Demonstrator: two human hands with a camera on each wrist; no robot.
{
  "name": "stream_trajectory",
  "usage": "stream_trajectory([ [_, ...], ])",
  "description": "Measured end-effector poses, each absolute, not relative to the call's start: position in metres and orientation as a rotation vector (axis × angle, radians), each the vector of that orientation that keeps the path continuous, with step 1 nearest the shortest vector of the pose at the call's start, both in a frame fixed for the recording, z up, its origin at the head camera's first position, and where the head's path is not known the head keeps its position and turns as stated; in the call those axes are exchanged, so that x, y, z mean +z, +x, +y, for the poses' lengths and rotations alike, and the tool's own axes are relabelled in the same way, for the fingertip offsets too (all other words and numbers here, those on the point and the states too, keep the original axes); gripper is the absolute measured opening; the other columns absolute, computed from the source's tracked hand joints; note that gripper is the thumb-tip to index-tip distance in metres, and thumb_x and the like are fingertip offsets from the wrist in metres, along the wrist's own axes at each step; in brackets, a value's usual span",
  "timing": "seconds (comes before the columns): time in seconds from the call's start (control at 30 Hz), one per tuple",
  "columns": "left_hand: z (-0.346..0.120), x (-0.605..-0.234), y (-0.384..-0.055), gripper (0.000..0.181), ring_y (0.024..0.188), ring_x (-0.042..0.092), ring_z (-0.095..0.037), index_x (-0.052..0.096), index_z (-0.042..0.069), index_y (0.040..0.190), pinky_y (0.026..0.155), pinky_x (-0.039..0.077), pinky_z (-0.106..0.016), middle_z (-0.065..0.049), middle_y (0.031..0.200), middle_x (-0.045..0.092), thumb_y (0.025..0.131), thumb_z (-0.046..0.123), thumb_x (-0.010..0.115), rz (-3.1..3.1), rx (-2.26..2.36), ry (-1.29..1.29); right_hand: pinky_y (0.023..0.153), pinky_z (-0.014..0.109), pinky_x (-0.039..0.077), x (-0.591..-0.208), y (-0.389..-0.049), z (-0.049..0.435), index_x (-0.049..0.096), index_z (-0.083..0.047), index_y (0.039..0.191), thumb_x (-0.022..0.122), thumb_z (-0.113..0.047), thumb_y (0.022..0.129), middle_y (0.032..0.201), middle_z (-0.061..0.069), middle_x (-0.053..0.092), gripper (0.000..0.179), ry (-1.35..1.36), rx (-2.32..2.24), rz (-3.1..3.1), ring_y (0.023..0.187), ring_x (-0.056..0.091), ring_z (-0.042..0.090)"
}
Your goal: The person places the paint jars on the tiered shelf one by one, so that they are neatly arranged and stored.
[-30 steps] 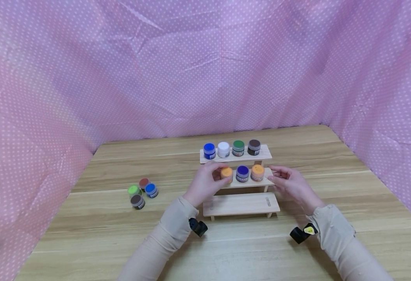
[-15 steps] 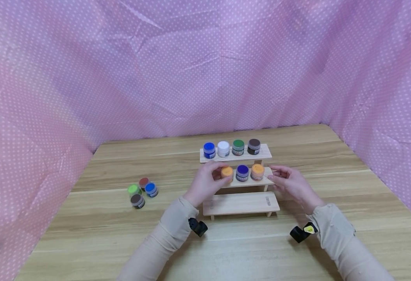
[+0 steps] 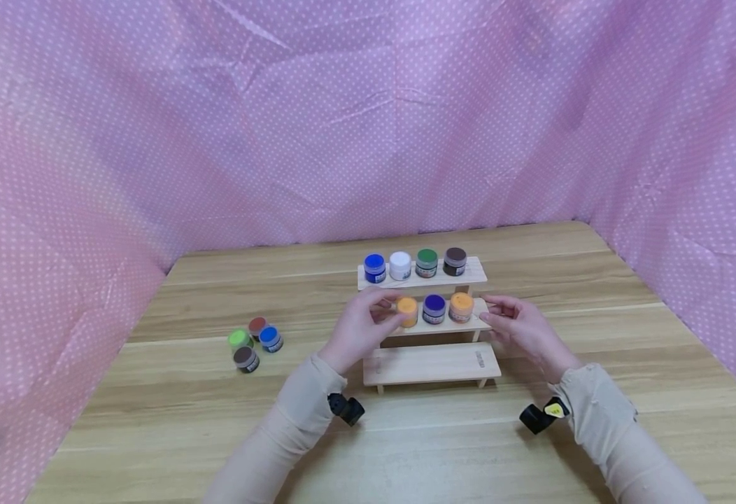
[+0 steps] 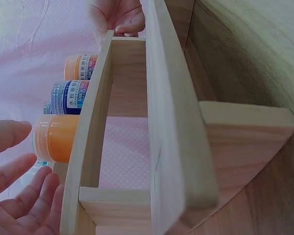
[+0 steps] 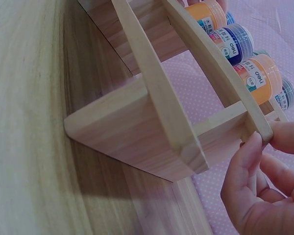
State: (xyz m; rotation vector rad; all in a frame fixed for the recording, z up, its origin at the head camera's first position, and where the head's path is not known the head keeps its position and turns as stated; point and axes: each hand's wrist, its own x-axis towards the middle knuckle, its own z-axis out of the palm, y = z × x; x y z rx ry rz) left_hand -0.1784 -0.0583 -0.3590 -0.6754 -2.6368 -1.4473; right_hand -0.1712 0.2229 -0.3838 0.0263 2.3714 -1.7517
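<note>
A three-step wooden display shelf [image 3: 431, 365] stands on the table. Three paint jars line its middle step: a yellow-orange paint jar [image 3: 408, 313] on the left, a purple paint jar [image 3: 434, 310] and a light orange paint jar [image 3: 461, 309]. My left hand [image 3: 358, 327] is beside the yellow-orange jar, its fingers spread; a gap shows between fingertips [image 4: 24, 129] and jar in the left wrist view. At the middle step's right end, my right hand [image 3: 522, 330] pinches the board between thumb and fingers, as the right wrist view shows.
On the top step stand a blue jar [image 3: 375, 269], a white jar [image 3: 400, 267], a green jar [image 3: 427, 263] and a dark brown jar [image 3: 455, 262]. Several more jars cluster on the table [image 3: 173, 392] at left, among them a light green jar [image 3: 239, 340]. A pink dotted cloth [image 3: 368, 126] hangs behind.
My left hand has let go of the yellow-orange paint jar and drawn slightly to the left. The jar stays on the middle step. My right hand keeps its place.
</note>
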Motion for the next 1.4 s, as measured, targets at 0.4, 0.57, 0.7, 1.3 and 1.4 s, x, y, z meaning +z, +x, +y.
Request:
stream_trajectory([
  [0.4, -0.076, -0.357, -0.171, 0.031, 0.099, 0.059, -0.023, 0.063, 0.010, 0.115, 0.088, 0.054, -0.035, -0.009, 0.112, 0.062, 0.085, 0.015, 0.066, -2.608, -1.391, -0.577, 0.070, 0.015, 0.052, -0.383, -0.171, 0.223, 0.036, -0.001, 0.140, 0.060, -0.021, 0.090, 0.104, 0.001, 0.053, 0.059, 0.049, -1.696, 2.403, 0.086, 0.052, 0.002],
  [0.57, -0.084, -0.360, -0.168, 0.029, 0.097, 0.058, -0.020, 0.064, 0.009, 0.114, 0.087, 0.054, -0.035, -0.009, 0.113, 0.062, 0.086, 0.014, 0.066, -2.581, -1.409, -0.529, 0.070, 0.016, 0.052, -0.383, -0.171, 0.223, 0.035, -0.002, 0.140, 0.060, -0.022, 0.090, 0.106, 0.002, 0.052, 0.059, 0.040, -1.686, 2.411, 0.087, 0.052, 0.002],
  [0.7, -0.093, -0.365, -0.164, 0.028, 0.096, 0.059, -0.020, 0.064, 0.007, 0.113, 0.086, 0.055, -0.037, -0.006, 0.111, 0.062, 0.086, 0.013, 0.065, -2.579, -1.408, -0.514, 0.068, 0.017, 0.052, -0.384, -0.171, 0.223, 0.035, -0.002, 0.140, 0.060, -0.022, 0.090, 0.104, 0.001, 0.053, 0.059, 0.042, -1.684, 2.406, 0.086, 0.052, 0.002],
  [1.3, -0.127, -0.376, -0.152, 0.028, 0.098, 0.060, -0.023, 0.065, 0.010, 0.112, 0.087, 0.054, -0.042, -0.006, 0.114, 0.063, 0.084, 0.015, 0.068, -2.648, -1.324, -0.416, 0.066, 0.016, 0.052, -0.385, -0.171, 0.223, 0.035, -0.001, 0.140, 0.060, -0.019, 0.090, 0.101, -0.001, 0.051, 0.059, 0.035, -1.719, 2.383, 0.083, 0.052, 0.001],
  [1.4, -0.133, -0.376, -0.150, 0.028, 0.099, 0.060, -0.021, 0.065, 0.011, 0.112, 0.087, 0.054, -0.041, -0.005, 0.113, 0.063, 0.085, 0.016, 0.068, -2.677, -1.294, -0.374, 0.066, 0.016, 0.052, -0.385, -0.171, 0.224, 0.035, -0.001, 0.140, 0.060, -0.020, 0.090, 0.101, -0.002, 0.052, 0.059, 0.033, -1.721, 2.381, 0.082, 0.052, 0.001],
])
